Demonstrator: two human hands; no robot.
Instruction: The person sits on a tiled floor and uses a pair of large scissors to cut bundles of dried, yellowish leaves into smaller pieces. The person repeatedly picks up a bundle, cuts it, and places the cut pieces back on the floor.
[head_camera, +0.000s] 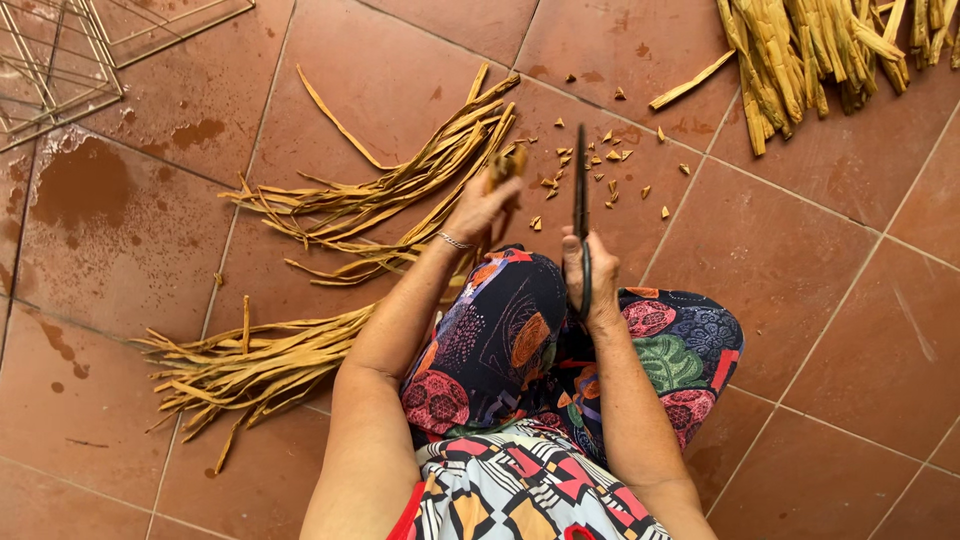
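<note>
Just ahead of the knees, the left hand (480, 205) pinched a dried strip (505, 165) by its end, while the right hand (585, 275) gripped black shears (580, 190) upright beside it. Cut chips (600, 160) dotted the floor tiles (820, 300); strip bundles (380, 195) lay leftward.

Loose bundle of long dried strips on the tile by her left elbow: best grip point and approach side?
Probably the bundle of strips is best gripped near its right end, by the left arm, where the strips converge into a tight band. The far left end fans into splayed tips. Come from above, fingers closing across the strips' run; they lie flat on the tile floor, so a side approach finds little to catch.
</note>
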